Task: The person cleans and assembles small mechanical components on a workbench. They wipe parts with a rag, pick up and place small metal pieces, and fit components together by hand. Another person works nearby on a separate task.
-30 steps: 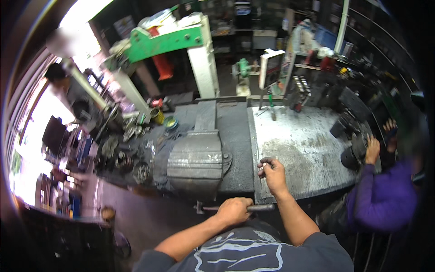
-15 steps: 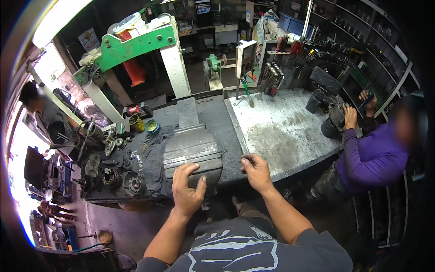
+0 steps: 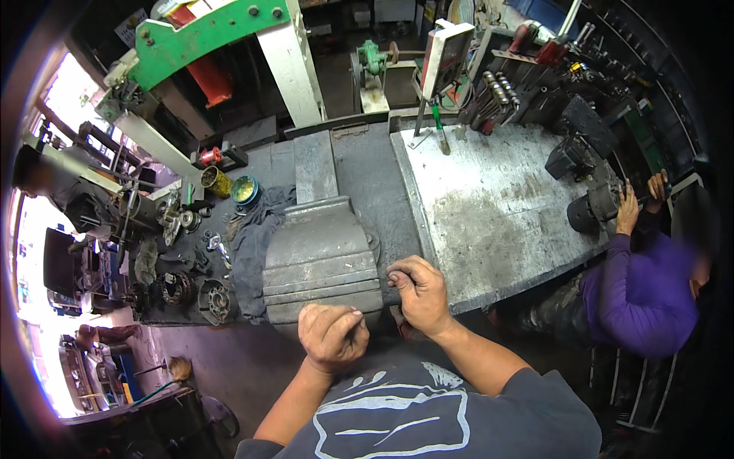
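A large grey metal block (image 3: 319, 249) with ridges across its near part stands at the bench's front edge. My left hand (image 3: 332, 336) is closed just in front of its near edge, fingers curled toward the thumb. To the right of the block, my right hand (image 3: 420, 297) is raised with thumb and bent fingers pressed together. Whatever either hand may hold is hidden. Left of the block lies a crumpled dark cloth (image 3: 258, 245), with a blue tin (image 3: 245, 190) and a yellow can (image 3: 216, 182) behind it.
On the left of the bench are several greasy metal parts, including a round housing (image 3: 216, 301). A silvery metal-topped table section (image 3: 489, 206) extends right. There a person in a purple top (image 3: 642, 298) handles a machine part (image 3: 604, 200). A green-beamed press (image 3: 206, 46) rises behind.
My left hand has curled from an open thumb-and-finger spread and come down nearer my body. My right hand has moved slightly left and lower. The view has tipped downward.
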A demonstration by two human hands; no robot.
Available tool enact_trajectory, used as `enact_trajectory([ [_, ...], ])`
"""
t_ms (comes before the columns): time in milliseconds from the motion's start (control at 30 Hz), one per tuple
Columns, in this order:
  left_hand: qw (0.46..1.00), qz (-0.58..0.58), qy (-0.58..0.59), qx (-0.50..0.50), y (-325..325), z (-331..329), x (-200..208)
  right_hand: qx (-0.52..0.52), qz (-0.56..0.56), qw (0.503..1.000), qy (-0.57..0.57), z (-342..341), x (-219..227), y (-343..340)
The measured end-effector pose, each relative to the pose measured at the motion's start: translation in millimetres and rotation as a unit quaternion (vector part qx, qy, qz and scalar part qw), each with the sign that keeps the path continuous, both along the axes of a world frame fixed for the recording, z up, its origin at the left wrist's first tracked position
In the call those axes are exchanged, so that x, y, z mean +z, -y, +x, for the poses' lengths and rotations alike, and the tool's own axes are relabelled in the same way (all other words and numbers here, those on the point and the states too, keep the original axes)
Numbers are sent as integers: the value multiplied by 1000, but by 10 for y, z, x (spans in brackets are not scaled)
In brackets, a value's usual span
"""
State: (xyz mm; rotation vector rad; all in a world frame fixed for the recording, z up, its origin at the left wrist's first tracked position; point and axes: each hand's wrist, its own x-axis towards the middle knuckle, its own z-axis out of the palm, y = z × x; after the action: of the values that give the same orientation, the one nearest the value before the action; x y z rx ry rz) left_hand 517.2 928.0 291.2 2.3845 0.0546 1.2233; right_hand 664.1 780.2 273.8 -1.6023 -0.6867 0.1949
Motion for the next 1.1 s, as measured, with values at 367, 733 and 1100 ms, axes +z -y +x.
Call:
enact_trajectory([
  [367, 998, -12, -26, -48, -50, -17, 10, -13, -62, 998, 28, 13, 150, -33],
  [733, 996, -12, -40, -83, -81, 35, 59, -24, -90, 995, -40, -23, 175, -47],
  [1100, 996, -22, -46, -76, -70, 35, 56, -19, -81, 996, -37, -21, 197, -55],
])
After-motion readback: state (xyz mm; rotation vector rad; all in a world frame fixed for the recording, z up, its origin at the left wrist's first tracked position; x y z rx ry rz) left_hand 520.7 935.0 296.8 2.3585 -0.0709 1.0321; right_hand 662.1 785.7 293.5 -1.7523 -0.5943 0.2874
